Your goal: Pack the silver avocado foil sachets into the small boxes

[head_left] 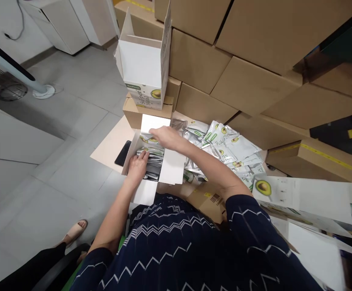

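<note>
White box [172,167]: is sitting open at frame centre, holding packed sachets [154,169].
Left hand [137,165]: is resting its fingers on these; whether it is grasping any, cannot tell.
Right hand [167,137]: is reaching over the box's far end; grip cannot be told.
Loose sachets [223,147]: are lying heaped right of centre.

Before you, a pale tan work surface [111,143] carries an open white carton [172,167]. Just left of the carton you have a black smartphone [121,154] lying flat; to its right, silver-and-white avocado-print sachets [221,141] spread in a loose, overlapping heap. On your left, the grey tiled floor [85,165] bears a white cabinet [59,24], a round white pole base [44,91] and a beige sandal [76,229].
</note>
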### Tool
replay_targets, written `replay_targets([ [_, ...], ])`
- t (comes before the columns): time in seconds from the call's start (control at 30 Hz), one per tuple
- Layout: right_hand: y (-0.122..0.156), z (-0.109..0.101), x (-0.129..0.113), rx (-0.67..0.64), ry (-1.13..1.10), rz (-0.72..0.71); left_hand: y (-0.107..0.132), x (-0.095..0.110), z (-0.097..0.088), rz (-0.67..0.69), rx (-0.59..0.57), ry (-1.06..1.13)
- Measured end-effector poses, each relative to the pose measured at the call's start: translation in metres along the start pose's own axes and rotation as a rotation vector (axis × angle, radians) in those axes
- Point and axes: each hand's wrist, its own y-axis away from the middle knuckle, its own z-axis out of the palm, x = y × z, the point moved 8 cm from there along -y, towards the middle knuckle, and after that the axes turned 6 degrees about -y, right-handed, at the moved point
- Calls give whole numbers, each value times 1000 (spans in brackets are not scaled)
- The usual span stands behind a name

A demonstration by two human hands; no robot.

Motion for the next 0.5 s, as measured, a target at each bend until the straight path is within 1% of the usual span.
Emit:
replay_targets([
  [0.03, -11, 20, -1, -52, 30, 8, 0, 0, 0, 1, 5, 1],
  [0.1, -27, 52, -1, -151, 66, 9, 0, 0, -1, 3, 21, 7],
  [0.17, -35, 77, -2, -256, 80, 15, -1, -2, -2, -10, 53, 24],
  [0.23, -38, 94, 0, -364, 90, 22, -3, -5, -2, -36, 80, 37],
  [0.3, -37, 104, 2, -446, 109, -2, -5, -5, -3, -46, 76, 21],
  [0.37, -35, 104, 5, -487, 123, -50, -5, -3, -4, -38, 47, -17],
  [0.43, -31, 97, 9, -487, 138, -102, -5, -1, -6, -40, 33, -44],
  [0.5, -27, 87, 15, -457, 144, -107, -5, 1, -9, -52, 38, -40],
])
